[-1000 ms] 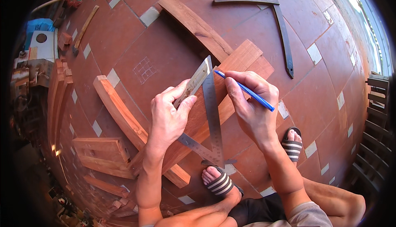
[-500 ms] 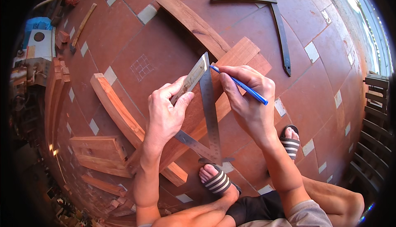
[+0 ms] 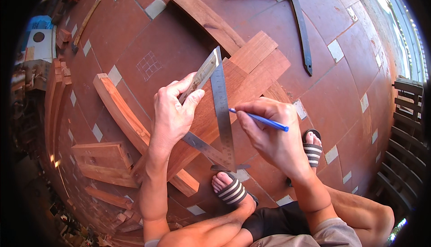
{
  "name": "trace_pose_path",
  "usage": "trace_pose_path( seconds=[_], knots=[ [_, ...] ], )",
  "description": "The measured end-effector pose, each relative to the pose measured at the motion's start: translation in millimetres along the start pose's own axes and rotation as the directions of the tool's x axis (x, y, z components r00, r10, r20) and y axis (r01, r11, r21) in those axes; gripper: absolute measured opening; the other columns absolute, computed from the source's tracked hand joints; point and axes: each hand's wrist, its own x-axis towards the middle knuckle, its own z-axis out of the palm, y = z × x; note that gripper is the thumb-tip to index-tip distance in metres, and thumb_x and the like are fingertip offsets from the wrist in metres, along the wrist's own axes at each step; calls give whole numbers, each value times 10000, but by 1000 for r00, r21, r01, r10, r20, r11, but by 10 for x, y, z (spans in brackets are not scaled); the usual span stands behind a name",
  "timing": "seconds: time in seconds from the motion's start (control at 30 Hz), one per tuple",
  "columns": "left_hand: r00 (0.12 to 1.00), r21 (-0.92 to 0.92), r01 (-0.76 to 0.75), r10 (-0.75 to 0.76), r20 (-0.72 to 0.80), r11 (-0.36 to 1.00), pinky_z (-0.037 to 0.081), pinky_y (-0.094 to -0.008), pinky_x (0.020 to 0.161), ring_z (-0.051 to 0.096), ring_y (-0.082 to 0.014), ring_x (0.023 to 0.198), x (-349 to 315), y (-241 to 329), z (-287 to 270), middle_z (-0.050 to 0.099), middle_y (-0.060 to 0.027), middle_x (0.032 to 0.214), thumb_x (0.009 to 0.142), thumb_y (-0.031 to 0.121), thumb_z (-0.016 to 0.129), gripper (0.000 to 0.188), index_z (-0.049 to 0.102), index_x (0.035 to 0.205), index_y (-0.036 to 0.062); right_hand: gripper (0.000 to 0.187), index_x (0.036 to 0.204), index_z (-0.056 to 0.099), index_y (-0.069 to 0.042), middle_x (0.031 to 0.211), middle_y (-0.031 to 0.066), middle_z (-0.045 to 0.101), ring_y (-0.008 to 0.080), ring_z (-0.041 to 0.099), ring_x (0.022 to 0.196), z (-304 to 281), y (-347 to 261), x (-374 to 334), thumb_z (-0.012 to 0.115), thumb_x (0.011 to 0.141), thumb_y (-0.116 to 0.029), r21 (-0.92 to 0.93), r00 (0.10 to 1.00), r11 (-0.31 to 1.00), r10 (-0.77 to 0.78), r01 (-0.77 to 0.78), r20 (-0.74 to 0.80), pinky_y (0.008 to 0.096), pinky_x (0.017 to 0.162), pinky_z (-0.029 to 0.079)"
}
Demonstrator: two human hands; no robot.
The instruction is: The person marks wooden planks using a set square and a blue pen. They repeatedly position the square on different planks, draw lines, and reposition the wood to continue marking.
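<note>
My left hand (image 3: 173, 112) grips the thick pale handle of a metal triangular square (image 3: 221, 103), fingers wrapped round it. The square lies across a wide reddish-brown wooden board (image 3: 202, 123), one corner reaching past its near edge. In my right hand (image 3: 278, 134) is a slim blue pen (image 3: 265, 121), pinched between thumb and fingers. Its tip meets the right edge of the square's long blade, about midway along. A smaller wooden piece (image 3: 254, 51) rests at the board's far end. Whether the pen has left a line cannot be made out.
Under the board run long beams, one (image 3: 121, 108) to the left and one (image 3: 204, 18) beyond. A dark L-shaped square (image 3: 301, 27) lies far right on the tiled floor. A hammer (image 3: 85, 27) and stacked wood (image 3: 56, 99) are at left; a slatted rack (image 3: 404, 134) stands right.
My right hand has brought the pen nearer to me along the blade, from close to its far corner to about its middle. My left hand keeps hold of the square.
</note>
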Motion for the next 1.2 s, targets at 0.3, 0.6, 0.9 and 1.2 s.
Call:
trace_pose_path(
  seconds=[0.3,0.6,0.9,1.2],
  knots=[
    [1000,29,-16,16,-7,999,527,-331,718,634,-138,771,1,23,-3,703,-113,876,970,59,784,426,729,1389,6,185,1082,828,18,883,188,792,250,753,696,68,130,533,760,970,-113,106,978,994,22,0,-209,335,685,582],
    [1000,15,-21,21,12,1000,572,-367,813,742,-202,880,22,4,-9,776,-172,983,964,42,779,427,729,1385,-2,178,1069,824,18,878,189,774,304,770,760,148,145,553,761,968,-114,71,974,995,-58,75,-217,376,719,594],
    [1000,59,-5,5,2,998,577,-355,830,756,-196,911,-8,43,-17,785,-185,985,967,59,777,422,727,1380,-12,144,1004,795,38,865,218,751,393,742,779,-31,-58,12,754,945,-87,-81,998,995,-57,59,19,436,737,594],
    [993,-402,-57,10,-117,914,478,-252,672,500,-33,735,-61,343,-162,598,40,799,1092,158,695,389,694,1448,1,222,1167,680,14,782,244,708,448,744,765,257,-126,-235,625,1103,-191,-33,991,999,3,-7,-131,500,707,569]
  ],
)
